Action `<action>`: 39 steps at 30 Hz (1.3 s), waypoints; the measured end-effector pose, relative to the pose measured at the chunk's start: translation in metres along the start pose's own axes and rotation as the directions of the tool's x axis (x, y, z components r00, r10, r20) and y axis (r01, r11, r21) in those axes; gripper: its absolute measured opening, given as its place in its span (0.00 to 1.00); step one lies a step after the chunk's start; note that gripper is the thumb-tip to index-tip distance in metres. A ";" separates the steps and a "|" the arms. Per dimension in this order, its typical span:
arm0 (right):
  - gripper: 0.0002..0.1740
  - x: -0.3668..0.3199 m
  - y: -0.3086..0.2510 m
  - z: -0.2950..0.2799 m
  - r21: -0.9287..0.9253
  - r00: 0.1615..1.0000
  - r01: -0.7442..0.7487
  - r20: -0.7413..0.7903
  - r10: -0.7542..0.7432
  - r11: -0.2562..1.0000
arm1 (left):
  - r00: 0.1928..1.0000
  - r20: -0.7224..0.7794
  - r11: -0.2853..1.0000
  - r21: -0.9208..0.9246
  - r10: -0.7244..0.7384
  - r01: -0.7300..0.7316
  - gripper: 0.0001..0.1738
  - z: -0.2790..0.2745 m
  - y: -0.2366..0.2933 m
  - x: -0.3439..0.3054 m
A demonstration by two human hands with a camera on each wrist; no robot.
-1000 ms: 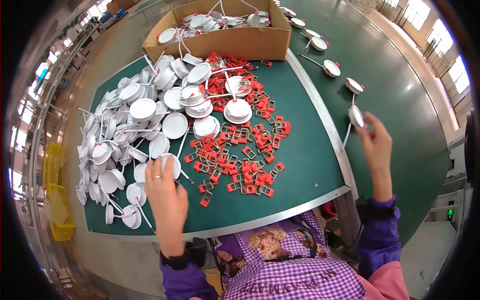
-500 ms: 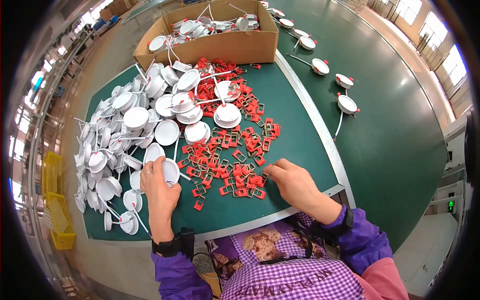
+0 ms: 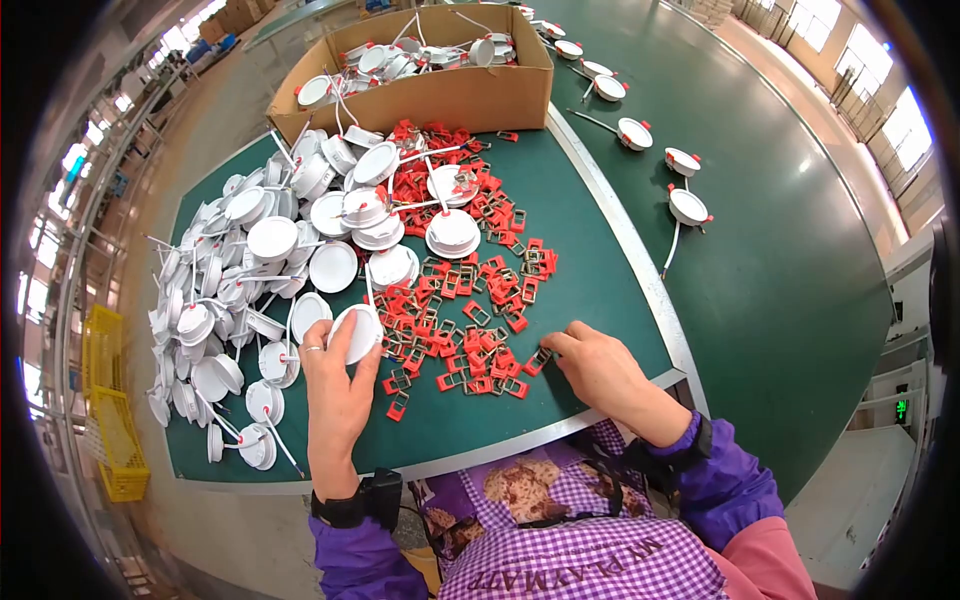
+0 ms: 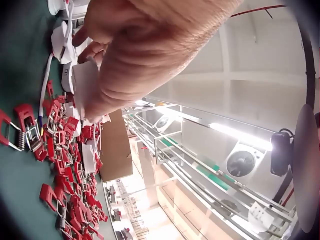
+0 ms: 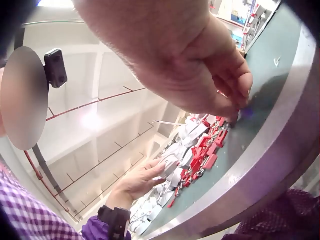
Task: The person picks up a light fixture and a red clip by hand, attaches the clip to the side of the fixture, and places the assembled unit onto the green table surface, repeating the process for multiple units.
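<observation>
My left hand (image 3: 338,392) grips a round white lamp (image 3: 360,333) by its edge, thumb on the near side, above the front of the lamp pile. In the left wrist view the left hand (image 4: 145,55) covers most of that lamp. My right hand (image 3: 604,372) pinches a red spring clip (image 3: 539,361) between thumb and fingertips, just right of the heap of red clips (image 3: 485,350). From the right wrist view, the fingers of the right hand (image 5: 200,70) are curled inward and the clip between them is mostly hidden.
White lamps with cables (image 3: 272,238) are piled on the left of the green table (image 3: 600,270). A cardboard box (image 3: 440,92) of lamps stands at the back. Beyond the metal edge (image 3: 625,215), a row of lamps (image 3: 689,207) lies on the green belt (image 3: 780,290).
The right hand came from the belt at right to the clips, leaving a lamp there, and has drawn one clip rightward. The left hand has taken up a lamp and moved it slightly right.
</observation>
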State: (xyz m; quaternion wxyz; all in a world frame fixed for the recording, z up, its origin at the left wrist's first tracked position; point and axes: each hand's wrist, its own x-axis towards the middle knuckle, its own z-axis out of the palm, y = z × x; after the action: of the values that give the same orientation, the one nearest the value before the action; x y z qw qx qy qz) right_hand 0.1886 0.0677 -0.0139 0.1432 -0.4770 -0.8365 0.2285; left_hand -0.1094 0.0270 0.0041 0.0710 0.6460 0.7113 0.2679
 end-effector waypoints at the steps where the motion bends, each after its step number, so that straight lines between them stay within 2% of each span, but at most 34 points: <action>1: 0.12 -0.002 0.001 0.000 0.010 1.000 -0.001 0.003 0.001 1.000 | 1.000 -0.030 1.000 -0.022 -0.001 0.001 0.23 0.001 0.001 -0.001; 2: 0.12 -0.002 0.000 -0.001 0.009 1.000 -0.006 0.000 0.006 1.000 | 1.000 -0.027 1.000 -0.024 0.004 -0.004 0.23 0.000 0.002 -0.001; 4: 0.15 -0.002 -0.004 -0.002 0.033 0.999 -0.025 0.023 0.024 0.999 | 0.986 -0.118 0.951 -0.300 -0.116 0.076 0.20 -0.007 0.005 -0.001; 6: 0.14 0.000 -0.003 0.003 0.032 1.000 -0.018 0.007 0.017 0.999 | 0.965 -0.151 0.811 -0.578 -0.216 0.091 0.22 -0.012 0.010 -0.001; 8: 0.13 0.002 -0.002 0.007 0.034 1.000 -0.004 -0.009 0.004 0.999 | 0.952 -0.137 0.689 -0.719 -0.274 0.095 0.25 -0.012 0.004 -0.002; 9: 0.11 0.002 0.000 0.008 0.051 1.000 0.000 -0.027 0.001 0.999 | 0.934 -0.057 0.401 -0.911 -0.352 0.095 0.25 -0.018 0.012 -0.004; 10: 0.10 0.002 0.000 0.009 0.072 0.999 0.009 -0.045 -0.006 0.997 | 0.916 0.041 0.070 -0.995 -0.398 0.074 0.26 -0.025 0.021 -0.008; 12: 0.09 0.002 -0.001 0.009 0.092 0.998 0.032 -0.061 -0.026 0.995 | 0.931 0.169 -0.249 -0.965 -0.323 0.088 0.27 -0.024 0.029 -0.011; 14: 0.09 0.002 0.000 0.009 0.104 0.996 0.046 -0.080 -0.038 0.994 | 0.938 0.279 -0.405 -0.896 -0.204 0.179 0.28 -0.021 0.043 -0.015; 16: 0.09 0.001 0.001 0.008 0.198 0.983 0.145 -0.142 -0.118 0.969 | 0.911 0.366 -0.351 -0.892 -0.190 0.285 0.26 -0.006 0.047 -0.025; 17: 0.09 0.001 0.000 0.005 0.197 0.983 0.143 -0.141 -0.116 0.970 | 0.889 0.389 -0.297 -0.902 -0.242 0.313 0.26 0.001 0.054 -0.028; 18: 0.08 0.001 -0.004 0.001 0.335 0.995 0.028 -0.100 0.006 0.942 | 0.877 0.427 -0.242 -0.895 -0.220 0.375 0.27 0.005 0.060 -0.029; 19: 0.08 0.001 -0.008 -0.003 0.462 0.992 -0.089 -0.043 0.122 0.883 | 0.858 0.459 -0.361 -0.859 -0.230 0.363 0.26 0.011 0.066 -0.031; 20: 0.08 0.001 -0.011 -0.007 0.459 0.991 -0.090 -0.045 0.124 0.884 | 0.838 0.492 -0.474 -0.811 -0.236 0.343 0.26 0.017 0.072 -0.033; 21: 0.07 0.001 -0.013 -0.009 0.561 0.982 -0.126 -0.046 0.183 0.818 | 0.819 0.512 -0.538 -0.780 -0.257 0.319 0.25 0.026 0.073 -0.035; 22: 0.07 0.000 -0.016 -0.012 0.654 0.970 -0.155 -0.041 0.239 0.740 | 0.820 0.513 -0.540 -0.779 -0.253 0.320 0.25 0.032 0.077 -0.037; 24: 0.07 -0.001 -0.024 -0.016 0.631 0.967 -0.123 -0.099 0.236 0.766 | 0.826 0.488 -0.463 -0.823 -0.282 0.329 0.24 0.042 0.086 -0.038; 26: 0.07 -0.003 -0.034 -0.019 0.606 0.960 -0.095 -0.155 0.235 0.790 | 0.823 0.517 -0.493 -0.794 -0.237 0.356 0.24 0.044 0.093 -0.038; 28: 0.08 -0.003 -0.044 -0.019 0.577 0.945 -0.085 -0.211 0.249 0.812 | 0.817 0.531 -0.396 -0.816 -0.225 0.421 0.23 0.048 0.099 -0.040; 30: 0.08 -0.003 -0.048 -0.012 0.558 0.941 -0.069 -0.240 0.240 0.827 | 0.810 0.526 -0.376 -0.828 -0.260 0.417 0.23 0.053 0.103 -0.040; 32: 0.07 -0.003 -0.052 -0.008 0.491 0.934 0.028 -0.324 0.152 0.871 | 0.816 0.488 -0.262 -0.869 -0.310 0.420 0.22 0.053 0.105 -0.040; 33: 0.07 -0.005 -0.056 -0.011 0.428 0.942 0.049 -0.320 0.101 0.903 | 0.815 0.489 -0.263 -0.868 -0.312 0.420 0.22 0.054 0.106 -0.041; 35: 0.07 -0.007 -0.058 -0.009 0.412 0.944 0.070 -0.321 0.072 0.909 | 0.852 0.393 -0.177 -0.919 -0.346 0.352 0.19 0.056 0.107 -0.041; 39: 0.08 -0.010 -0.061 -0.002 0.415 0.941 0.090 -0.332 0.058 0.906 | 0.875 0.321 -0.124 -0.947 -0.363 0.296 0.19 0.061 0.108 -0.043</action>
State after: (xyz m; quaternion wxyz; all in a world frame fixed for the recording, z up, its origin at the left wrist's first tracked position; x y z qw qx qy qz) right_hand 0.1505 0.0328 0.0192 0.3861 -0.4593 -0.7338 0.3185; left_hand 0.0194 0.0057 -0.0073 0.5536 0.1937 0.4434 0.6778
